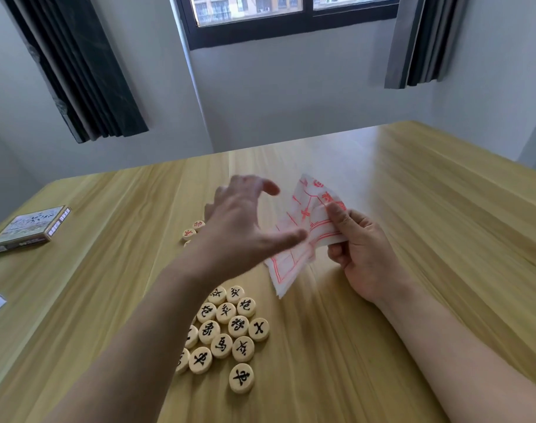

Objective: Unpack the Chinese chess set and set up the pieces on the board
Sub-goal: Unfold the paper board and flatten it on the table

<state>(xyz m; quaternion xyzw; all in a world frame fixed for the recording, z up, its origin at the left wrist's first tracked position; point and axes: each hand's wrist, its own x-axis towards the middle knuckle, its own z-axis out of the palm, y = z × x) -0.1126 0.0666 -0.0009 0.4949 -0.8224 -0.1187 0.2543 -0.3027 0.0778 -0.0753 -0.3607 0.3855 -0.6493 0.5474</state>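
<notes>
Paper board [303, 227] pinched by right hand [363, 254], left hand [242, 227] beside

One head-worn camera is looking forward and down, close above the wooden table [413, 239], facing the window [291, 13].

Pieces [227, 334] on table [413, 209], box [28, 228] far left, board sheet [297, 239] right

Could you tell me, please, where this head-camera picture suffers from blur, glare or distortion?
Head view: the left hand is motion-blurred over the folded paper board; window glare whitens the table at its far edge; wide-angle distortion slants the curtains; the black-lettered pieces stay sharp.
</notes>
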